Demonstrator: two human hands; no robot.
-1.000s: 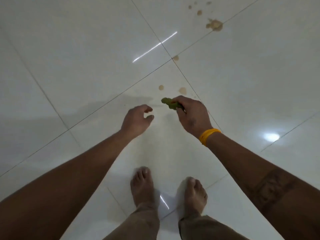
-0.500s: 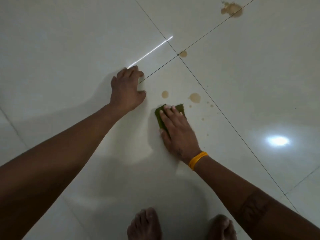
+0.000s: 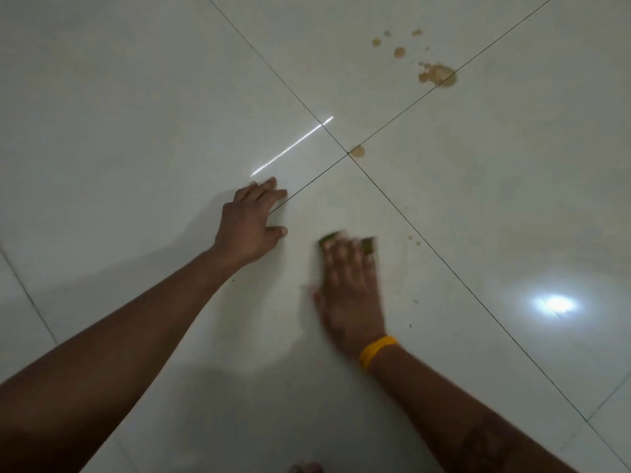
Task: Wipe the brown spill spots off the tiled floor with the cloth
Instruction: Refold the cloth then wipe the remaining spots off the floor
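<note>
Tiled floor, spots upper right. Cloth lies under the right hand's straight fingers; left hand rests flat.

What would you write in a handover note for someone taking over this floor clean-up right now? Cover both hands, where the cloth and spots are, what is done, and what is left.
Left hand: flat on the floor, fingers spread, bracing.
Right hand: straight fingers press the green cloth onto the tile. It is blurred, so likely mid-wipe.
Done: the tile around the cloth looks nearly clean, with only tiny specks to its right.
Left: those specks, the spot where four tiles meet, then the small drops and the large splash farther out.
</note>
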